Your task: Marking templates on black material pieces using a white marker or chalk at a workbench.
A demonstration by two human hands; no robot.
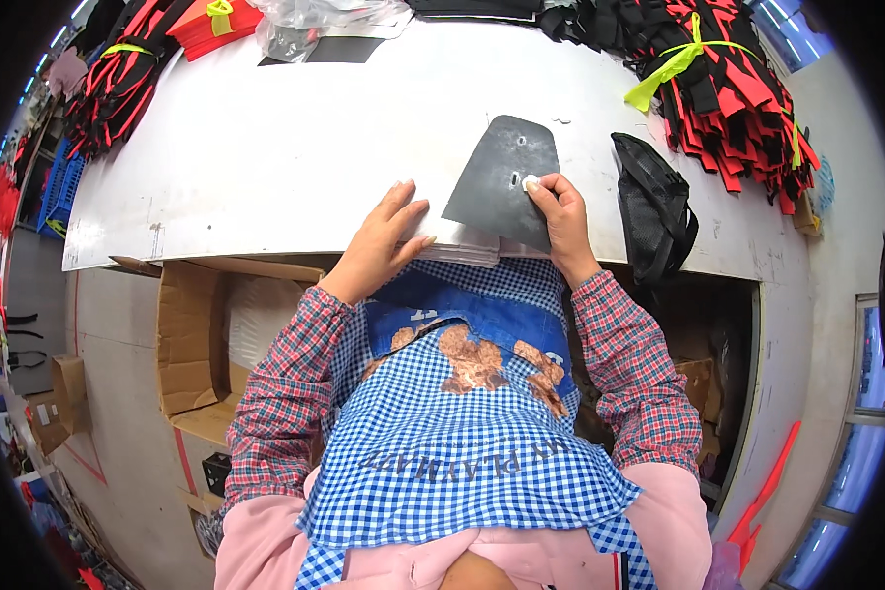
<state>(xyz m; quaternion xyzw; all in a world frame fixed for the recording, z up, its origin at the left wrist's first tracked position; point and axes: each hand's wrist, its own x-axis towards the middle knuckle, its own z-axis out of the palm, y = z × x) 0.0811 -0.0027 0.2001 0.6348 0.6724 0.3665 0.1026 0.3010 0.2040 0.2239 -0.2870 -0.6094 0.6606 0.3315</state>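
Left hand (384, 236) lies spread; right hand (566, 218) pinches a white bit (530, 183) over the panel (490, 197). A slack pinch might drop it.

Dark grey panel (497, 202); blue-white checked apron (442, 418).

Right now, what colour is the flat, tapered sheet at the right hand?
Dark grey; the tapered sheet shows best in the head view.

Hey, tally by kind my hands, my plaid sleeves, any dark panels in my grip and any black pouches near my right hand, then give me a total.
Left hand and right hand: 2
Left plaid sleeve and right plaid sleeve: 2
Dark panel: 1
Black pouch: 1
Total: 6
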